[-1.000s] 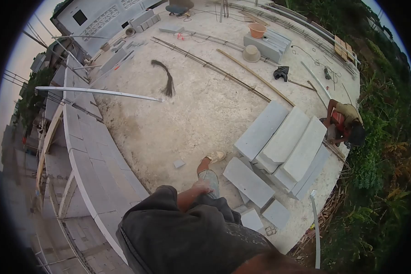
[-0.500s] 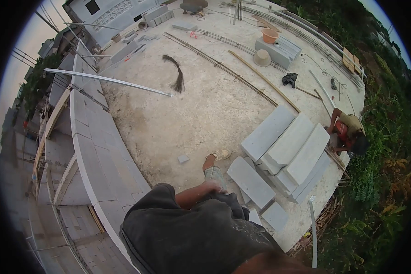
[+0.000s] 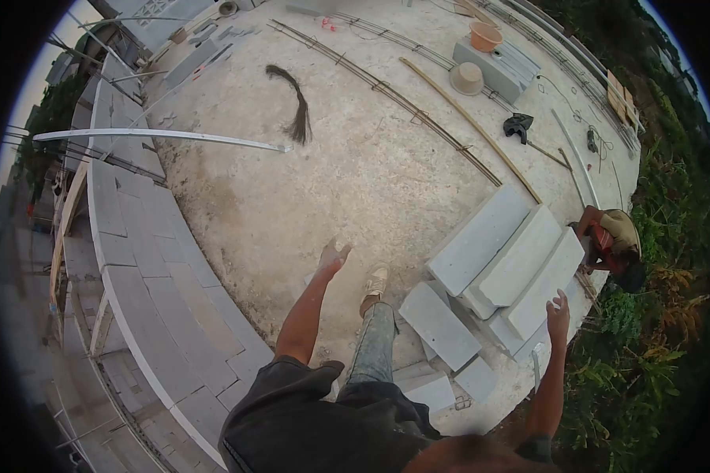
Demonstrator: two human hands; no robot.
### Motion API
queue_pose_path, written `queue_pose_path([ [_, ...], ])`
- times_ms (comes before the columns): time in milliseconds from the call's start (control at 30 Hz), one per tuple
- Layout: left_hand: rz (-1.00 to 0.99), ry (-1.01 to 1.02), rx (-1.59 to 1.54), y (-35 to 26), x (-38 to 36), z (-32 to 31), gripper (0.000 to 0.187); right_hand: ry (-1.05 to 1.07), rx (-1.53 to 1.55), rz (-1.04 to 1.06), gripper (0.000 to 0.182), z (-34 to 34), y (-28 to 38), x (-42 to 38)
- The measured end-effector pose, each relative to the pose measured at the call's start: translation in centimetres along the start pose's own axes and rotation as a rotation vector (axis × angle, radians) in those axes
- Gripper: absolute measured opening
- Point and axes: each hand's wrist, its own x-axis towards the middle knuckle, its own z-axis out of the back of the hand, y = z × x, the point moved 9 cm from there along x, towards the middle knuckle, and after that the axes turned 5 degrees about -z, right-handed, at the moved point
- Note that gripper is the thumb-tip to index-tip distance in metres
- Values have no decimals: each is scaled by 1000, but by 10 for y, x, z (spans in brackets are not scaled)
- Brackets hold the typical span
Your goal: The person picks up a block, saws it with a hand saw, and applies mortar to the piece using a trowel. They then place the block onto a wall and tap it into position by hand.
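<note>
My left hand [image 3: 334, 258] reaches forward over the concrete floor [image 3: 276, 209], fingers apart and holding nothing. My right hand [image 3: 558, 317] is raised on the right, fingers spread, also with nothing in it; it overlaps the edge of the block pile in this view. That pile is made of long pale grey blocks [image 3: 515, 258], several lying side by side and stacked. A shorter block [image 3: 440, 323] leans at the near end of the pile, with smaller pieces [image 3: 476, 378] beside it. My foot in a light shoe [image 3: 376, 281] stands on the floor between my left hand and the pile.
A block wall [image 3: 162, 296] curves along the left, with a drop beyond it. A metal bar [image 3: 166, 137] juts over the floor near a bundle of dark wire [image 3: 298, 106]. Rebar [image 3: 386, 91] and a wooden pole [image 3: 473, 130] lie ahead. Another person [image 3: 610, 240] crouches at the right edge.
My left hand has moved from beside my leg out in front, and my right hand has come into view at the right. The view has shifted, showing more of my leg.
</note>
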Motion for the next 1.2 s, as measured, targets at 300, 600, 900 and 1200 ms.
queue_pose_path([
  [300, 273, 257, 104, 217, -135, -32, 89, 810, -198, -503, 72, -175, 2, -88],
  [600, 581, 329, -251, 96, -178, 139, 86, 719, -24, -139, 60, -265, 156, 18],
  [900, 222, -165, -231, -66, 121, 162, 88, 872, -196, 517, 52, -345, 330, 173],
  [1200, 477, -20, -426, -202, 231, 164, 91, 612, -284, 260, 56, -313, 445, 425],
])
